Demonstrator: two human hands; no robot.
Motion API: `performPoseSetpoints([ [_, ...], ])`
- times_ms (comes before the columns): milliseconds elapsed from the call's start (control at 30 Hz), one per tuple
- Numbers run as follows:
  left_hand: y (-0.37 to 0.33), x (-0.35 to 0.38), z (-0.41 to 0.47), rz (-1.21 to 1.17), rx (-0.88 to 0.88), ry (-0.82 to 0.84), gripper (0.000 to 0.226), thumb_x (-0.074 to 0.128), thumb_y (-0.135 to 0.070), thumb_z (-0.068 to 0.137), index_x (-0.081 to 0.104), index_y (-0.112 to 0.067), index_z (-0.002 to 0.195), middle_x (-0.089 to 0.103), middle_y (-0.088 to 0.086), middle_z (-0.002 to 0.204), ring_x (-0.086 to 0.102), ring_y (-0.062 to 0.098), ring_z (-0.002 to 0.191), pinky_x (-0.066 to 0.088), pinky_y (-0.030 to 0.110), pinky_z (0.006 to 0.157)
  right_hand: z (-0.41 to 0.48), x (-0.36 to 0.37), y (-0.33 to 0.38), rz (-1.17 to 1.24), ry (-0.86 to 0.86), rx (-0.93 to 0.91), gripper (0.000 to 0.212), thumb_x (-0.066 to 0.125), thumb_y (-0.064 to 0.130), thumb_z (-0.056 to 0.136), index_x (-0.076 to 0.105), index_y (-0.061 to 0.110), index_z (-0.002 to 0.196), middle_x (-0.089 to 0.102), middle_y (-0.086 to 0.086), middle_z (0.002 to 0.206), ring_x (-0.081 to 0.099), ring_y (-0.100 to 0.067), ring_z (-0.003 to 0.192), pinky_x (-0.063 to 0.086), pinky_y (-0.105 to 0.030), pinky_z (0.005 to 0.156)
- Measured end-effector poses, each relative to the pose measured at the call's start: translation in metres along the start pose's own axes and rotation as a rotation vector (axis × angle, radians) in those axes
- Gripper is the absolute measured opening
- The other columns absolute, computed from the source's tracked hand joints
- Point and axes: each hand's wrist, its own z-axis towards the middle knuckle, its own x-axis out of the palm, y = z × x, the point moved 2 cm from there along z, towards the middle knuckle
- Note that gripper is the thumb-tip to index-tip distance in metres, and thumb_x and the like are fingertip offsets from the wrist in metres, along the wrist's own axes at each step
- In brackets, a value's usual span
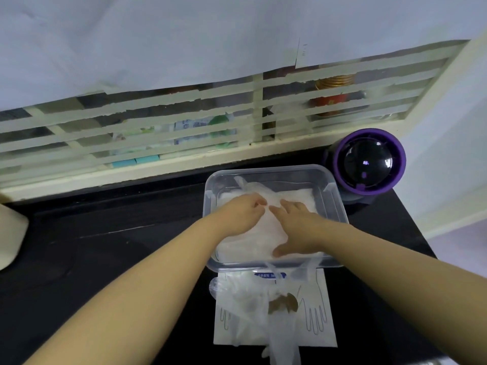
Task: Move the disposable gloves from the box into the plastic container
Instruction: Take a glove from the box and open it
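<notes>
**On the black counter: gloves being bedded into the tub**

Item 1, left hand (242, 212): reaches into the tub, fingers curled, apparently pinching a fold of the film.
Item 2, heap of thin translucent white disposable gloves (263, 233): lies inside the tub and fills most of its floor; one loose end stands up at the far left.
Item 3, right hand (296, 229): flat, fingers spread, holds nothing, palm pressing the heap down.
Item 4, clear rectangular plastic container (340, 204): lid off.
Item 5, flat white cardboard box printed with glove outlines (325, 335): lies just nearer than the tub, with several gloves (245, 306) spilling out of it and over its near edge.

Handling note: the film is slippery and springy, so I'd judge it best to keep the flat palm on the heap while the pinching hand tucks the raised end under the rim; otherwise the heap may puff up or drag out with the hands. The gloves on the box have yet to be moved.

Surroundings, left to right: beige rounded object (10, 233) at the counter's edge; glossy black countertop (105, 246); glass pane crossed with cream tape strips (158, 122), bottles dim behind it; pale sheet (184, 35) above; round purple-rimmed black-domed gadget (369, 162) just beside the tub; white wall (448, 154).
</notes>
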Motion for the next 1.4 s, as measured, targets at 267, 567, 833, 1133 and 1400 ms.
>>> performPoseSetpoints([
  [267, 0.012, 0.024, 0.016, 0.187, -0.096, 0.072, 0.105, 0.072, -0.047, 0.082, 0.001, -0.022, 0.155, 0.007, 0.007, 0.158, 0.030, 0.030, 0.139, 0.037, 0.037, 0.105, 0.019, 0.017, -0.007, -0.021, 0.149, 0.147, 0.117, 0.061, 0.058, 0.084, -0.028, 0.015, 0.147, -0.028, -0.019, 0.154, -0.015, -0.038, 0.145, 0.013, -0.052, 0.117],
  [567, 0.016, 0.035, 0.019, 0.388, -0.138, 0.181, 0.122, 0.075, -0.049, 0.077, -0.017, -0.024, 0.153, -0.012, 0.007, 0.160, 0.002, 0.035, 0.148, 0.020, 0.045, 0.118, 0.029, 0.025, -0.009, -0.063, 0.122, 0.199, 0.118, 0.064, 0.056, 0.083, -0.023, 0.012, 0.149, -0.019, -0.022, 0.156, -0.006, -0.039, 0.146, 0.018, -0.049, 0.117],
  [833, -0.012, -0.007, -0.052, 0.314, 0.177, -0.049, 0.057, 0.055, -0.037, 0.097, 0.033, -0.029, 0.149, 0.042, -0.007, 0.148, 0.045, 0.011, 0.128, 0.033, 0.018, 0.097, -0.053, -0.027, 0.005, 0.121, -0.318, -0.158, 0.034, 0.057, 0.031, 0.095, 0.059, 0.025, 0.128, 0.061, 0.005, 0.125, 0.057, -0.009, 0.108, 0.045, -0.024, 0.095],
  [1133, -0.012, 0.030, -0.130, 0.372, 0.415, -0.010, 0.030, 0.051, -0.020, 0.098, 0.060, -0.031, 0.125, 0.056, -0.017, 0.118, 0.055, 0.001, 0.099, 0.047, 0.021, 0.088, -0.114, -0.013, 0.025, 0.137, 0.003, -0.289, 0.027, 0.065, 0.021, 0.090, 0.065, 0.029, 0.115, 0.066, 0.016, 0.099, 0.060, 0.003, 0.085, 0.048, -0.010, 0.075],
  [1400, 0.006, 0.065, -0.129, 0.554, 0.352, 0.121, 0.044, 0.057, -0.035, 0.094, 0.050, -0.031, 0.137, 0.029, -0.013, 0.151, 0.044, 0.015, 0.127, 0.044, 0.031, 0.098, -0.102, 0.049, 0.037, -0.029, -0.093, -0.294, 0.021, 0.058, 0.029, 0.093, 0.069, 0.019, 0.107, 0.061, 0.001, 0.104, 0.056, -0.015, 0.089, 0.048, -0.030, 0.081],
])
